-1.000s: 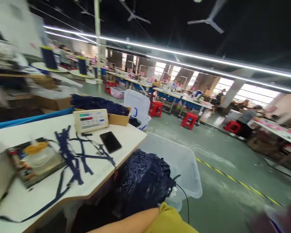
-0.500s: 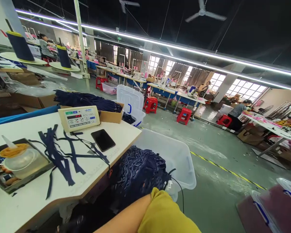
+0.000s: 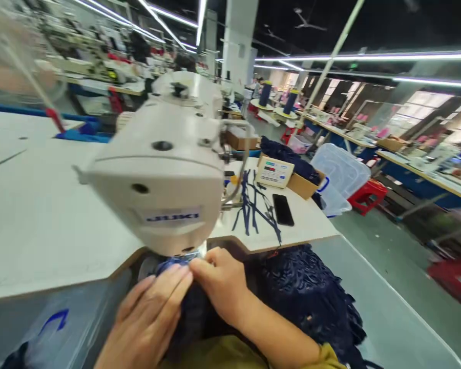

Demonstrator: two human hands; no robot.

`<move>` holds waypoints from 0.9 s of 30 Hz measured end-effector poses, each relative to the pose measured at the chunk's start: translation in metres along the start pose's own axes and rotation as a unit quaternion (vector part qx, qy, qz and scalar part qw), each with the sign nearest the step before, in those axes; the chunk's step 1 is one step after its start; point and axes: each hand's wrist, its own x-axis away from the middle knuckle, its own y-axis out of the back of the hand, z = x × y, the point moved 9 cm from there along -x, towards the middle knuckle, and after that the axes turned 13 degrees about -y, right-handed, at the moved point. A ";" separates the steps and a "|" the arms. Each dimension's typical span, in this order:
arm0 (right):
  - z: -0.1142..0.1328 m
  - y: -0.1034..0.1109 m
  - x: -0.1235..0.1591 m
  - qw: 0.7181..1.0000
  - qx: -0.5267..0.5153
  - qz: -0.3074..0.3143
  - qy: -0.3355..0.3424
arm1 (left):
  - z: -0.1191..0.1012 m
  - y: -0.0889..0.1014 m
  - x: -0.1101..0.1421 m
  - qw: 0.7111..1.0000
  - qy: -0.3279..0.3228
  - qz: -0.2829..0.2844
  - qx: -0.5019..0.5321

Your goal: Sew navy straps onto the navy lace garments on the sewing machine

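A white sewing machine head (image 3: 157, 174) marked JUKI fills the middle of the view, slightly blurred. Under it, at the needle area, lies navy fabric (image 3: 171, 263), which hangs down toward my lap. My left hand (image 3: 149, 318) rests on this fabric from the left, fingers stretched out and lying flat. Close beside it, my right hand (image 3: 221, 284) pinches the fabric's edge with thumb and bent fingers, just below the machine head. The fingertips of both hands nearly touch. The needle itself is hidden behind the machine head.
On the white table (image 3: 54, 205) right of the machine are navy strips (image 3: 249, 202), a phone (image 3: 283, 210) and a control panel (image 3: 274, 172). A heap of navy pieces (image 3: 311, 292) fills a clear bin (image 3: 392, 318) at right. Another bin (image 3: 72, 318) stands lower left.
The view has swung left, from the bin and aisle to the sewing machine. Both hands now show at the fabric; before, only an arm reaching down by the navy heap was visible.
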 end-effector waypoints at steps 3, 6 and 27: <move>-0.015 -0.012 0.004 0.976 -0.181 0.106 -0.054 | -0.007 -0.003 -0.007 0.999 0.025 -0.016 0.012; -0.029 -0.023 0.006 0.927 -0.316 0.158 -0.123 | -0.005 -0.005 -0.011 0.996 0.078 -0.043 0.015; -0.045 -0.029 -0.012 0.939 -0.242 0.102 -0.220 | 0.001 -0.004 -0.020 0.985 0.153 -0.075 -0.029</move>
